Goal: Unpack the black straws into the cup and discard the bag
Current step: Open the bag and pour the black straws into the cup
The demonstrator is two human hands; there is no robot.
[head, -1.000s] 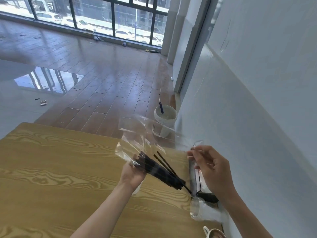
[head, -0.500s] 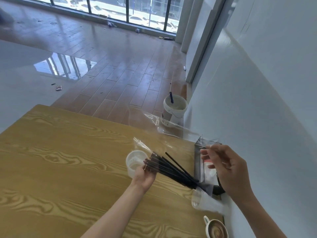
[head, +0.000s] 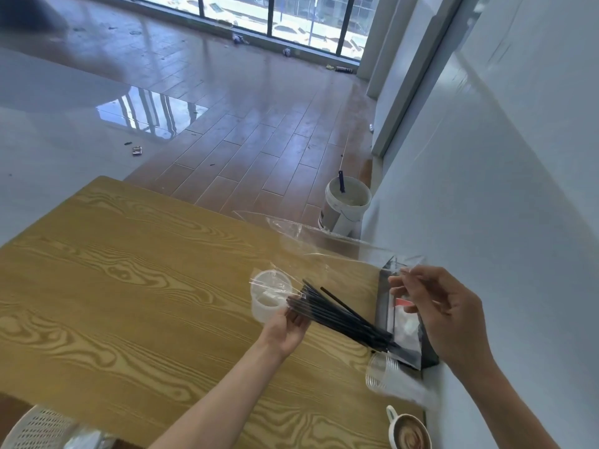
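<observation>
Above the worktop (head: 129, 270), the left hand (head: 287, 328) grips the straws (head: 343, 315), out of the bag (head: 324, 251) pinched by the right hand (head: 444, 312), with the cup (head: 270, 294) at ten o'clock of them, unfilled.

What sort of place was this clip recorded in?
Probably an unfurnished room still being fitted out, not a working café: litter along the window wall, a paint-smeared bucket on the bare plank floor, and only a wooden table set against the wall.
</observation>
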